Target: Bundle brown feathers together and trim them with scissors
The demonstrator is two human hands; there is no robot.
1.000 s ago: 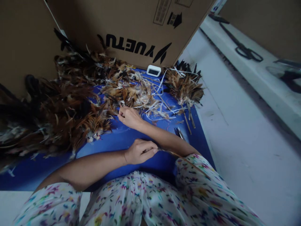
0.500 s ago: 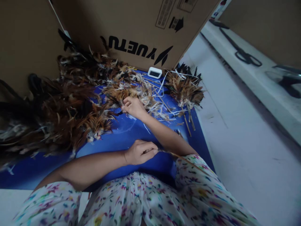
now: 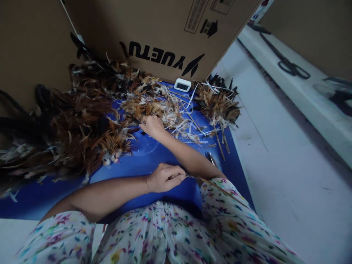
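Note:
My left hand [image 3: 166, 178] is closed near my body, thumb and fingers pinching the end of a thin brown stick [image 3: 217, 185]. The stick runs to the right, across my right forearm and sleeve. Dark bits sit on it close to my fingertips. My right hand [image 3: 152, 125] reaches forward to the near edge of a loose pile of brown and white feathers [image 3: 154, 104]. Its fingers are curled together, and whatever is between them is hidden. A larger heap of brown and black feathers [image 3: 79, 121] lies to the left on the blue tabletop [image 3: 143, 157].
Cardboard boxes [image 3: 165, 33] stand behind the feathers. A small white digital timer [image 3: 182, 85], white plastic strips [image 3: 192, 95] and a feather bundle with sticks [image 3: 218, 102] lie at the right. Black-handled scissors [image 3: 293, 69] rest on a ledge farther right.
My right hand has moved slightly left and its fingers have curled in more at the feather pile. My left hand and the stick stay nearly in place.

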